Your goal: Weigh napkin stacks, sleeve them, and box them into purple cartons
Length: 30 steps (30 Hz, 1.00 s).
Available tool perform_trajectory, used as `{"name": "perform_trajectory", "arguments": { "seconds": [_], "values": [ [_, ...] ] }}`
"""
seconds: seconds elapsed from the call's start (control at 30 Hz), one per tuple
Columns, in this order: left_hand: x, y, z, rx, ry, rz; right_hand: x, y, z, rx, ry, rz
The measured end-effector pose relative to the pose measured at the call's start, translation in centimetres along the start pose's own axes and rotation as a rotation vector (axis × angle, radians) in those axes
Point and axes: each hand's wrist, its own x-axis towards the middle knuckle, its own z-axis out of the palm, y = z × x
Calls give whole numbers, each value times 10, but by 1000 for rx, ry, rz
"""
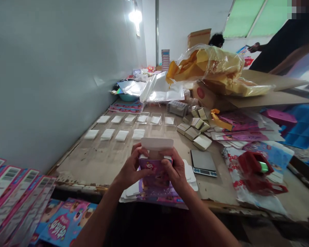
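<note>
Between my two hands stands a purple printed carton, its white top flap raised and its mouth open. My left hand grips the carton's left side, with fingers at the upper edge and the thumb across the front. On the right side, my right hand holds it the same way, thumb near the top corner. Beneath the carton lies a stack of flat printed carton blanks. A grey digital scale rests to the right of my right hand.
Clear plastic trays holding white folded papers stand in two rows. Small card bundles lie right of them. A red tape dispenser sits at right. Finished-looking boxes are stacked lower left. A person stands at back right.
</note>
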Motion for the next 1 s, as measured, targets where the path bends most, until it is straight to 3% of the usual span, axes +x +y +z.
{"name": "perform_trajectory", "arguments": {
  "seconds": [0.13, 0.23, 0.4, 0.47, 0.57, 0.63, 0.77, 1.0],
  "values": [
    [1, 11, 0, 134, 16, 39, -2, -19, -7, -142, -39, 28],
    [-7, 14, 10, 196, 69, 163, -8, -27, -10, -261, 0, -73],
    [-22, 12, 20, -161, 213, 301, -16, -25, -15, -203, -5, -268],
    [-26, 14, 12, -34, 186, 318, -15, -29, -20, -322, -112, -284],
    [-29, 24, -6, 240, 33, 327, -14, -40, -27, -541, -313, -318],
    [-29, 33, -14, 299, -21, 284, -14, -48, -29, -618, -354, -333],
    [-25, 49, -14, 225, -34, 160, -11, -60, -25, -511, -294, -267],
    [-12, 57, -6, 59, -20, 88, -1, -72, -20, -301, -270, -28]
  ]
}}
